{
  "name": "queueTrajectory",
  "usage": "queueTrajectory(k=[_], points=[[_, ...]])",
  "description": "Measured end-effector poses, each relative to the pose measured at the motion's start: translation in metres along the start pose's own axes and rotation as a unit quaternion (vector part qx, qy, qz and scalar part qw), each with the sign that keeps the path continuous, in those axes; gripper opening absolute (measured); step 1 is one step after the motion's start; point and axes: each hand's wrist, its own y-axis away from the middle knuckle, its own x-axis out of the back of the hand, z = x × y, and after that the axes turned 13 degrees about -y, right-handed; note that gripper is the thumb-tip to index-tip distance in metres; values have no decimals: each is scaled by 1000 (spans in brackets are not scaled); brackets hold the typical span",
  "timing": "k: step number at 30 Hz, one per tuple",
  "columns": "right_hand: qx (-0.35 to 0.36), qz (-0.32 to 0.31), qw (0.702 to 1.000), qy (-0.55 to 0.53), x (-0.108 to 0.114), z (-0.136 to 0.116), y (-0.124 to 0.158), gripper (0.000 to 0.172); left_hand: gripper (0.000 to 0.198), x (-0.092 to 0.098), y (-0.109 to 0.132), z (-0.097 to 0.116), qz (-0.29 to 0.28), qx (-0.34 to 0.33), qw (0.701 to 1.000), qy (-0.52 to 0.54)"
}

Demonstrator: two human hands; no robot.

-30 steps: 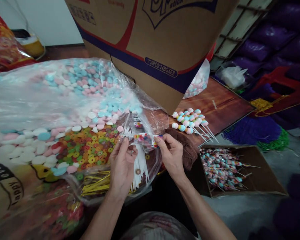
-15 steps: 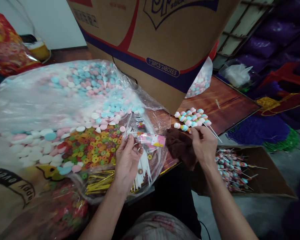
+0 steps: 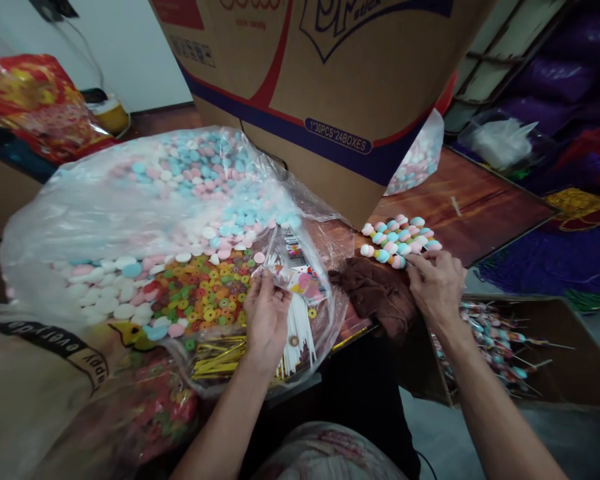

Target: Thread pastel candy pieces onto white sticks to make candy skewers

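Observation:
My left hand (image 3: 267, 313) is closed, pinching the edge of a clear printed wrapper (image 3: 306, 283) over the plastic bag. Its thumb is up and the fingers are curled. My right hand (image 3: 437, 283) is closed at the near end of a row of candy skewers, its fingertips on the stick end of the nearest candy skewer (image 3: 383, 255). Pink, white, blue and yellowish candies are threaded on that skewer. Behind it lie several more candy skewers (image 3: 403, 230), their sticks partly hidden by my right hand. A brown cloth (image 3: 377, 290) is bunched just left of my right wrist.
A large carton (image 3: 300, 73) stands behind. On the left, an opened plastic bag (image 3: 80, 207) bears pastel candies, gummy rings (image 3: 205, 290), gold ties (image 3: 220, 357) and white sticks (image 3: 300, 330). An open box (image 3: 580, 360) at the lower right holds many wrapped skewers.
The view has swung left, so everything sits further right. My right hand has slid along the nearest skewer towards its stick end, uncovering more candy. The wrapper in my left hand now slants downward.

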Motion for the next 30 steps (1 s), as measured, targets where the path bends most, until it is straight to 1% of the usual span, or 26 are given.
queueTrajectory(k=[3, 8, 11, 13, 15, 17, 20, 22, 24, 28, 30], points=[[34, -3, 999, -5, 1, -2, -5, 23, 16, 2, -1, 0, 4, -18, 1000, -7], [104, -22, 994, -10, 1, -1, -12, 20, 9, 3, -3, 2, 28, -18, 999, -13], [119, -30, 991, -49, -1, 2, -14, 20, 9, 3, -4, 2, 37, -19, 999, -9], [122, -22, 990, -70, -2, 3, -14, 19, 11, 4, -5, 2, 36, -19, 999, -7], [140, -18, 987, -83, -2, 4, -13, 18, 12, 5, -5, 1, 34, -19, 999, -8], [152, -31, 984, -88, -2, 4, -12, 18, 13, 5, -6, 0, 33, -26, 999, -11], [128, -39, 987, -84, -4, 3, -12, 20, 15, 4, -6, 1, 33, -43, 999, -10], [104, -30, 991, -84, -4, 1, -12, 23, 15, 2, -5, 2, 21, -57, 998, -5], [84, -14, 992, -91, -1, -3, -13, 23, 16, 2, -5, 3, 10, -70, 997, -1], [55, 65, 989, -119, 16, -23, -12, 14, 17, 4, -9, 4, 21, -74, 997, -13], [52, 78, 983, -156, 31, -41, -9, 10, 16, 4, -11, 3, 28, -73, 997, -13]])
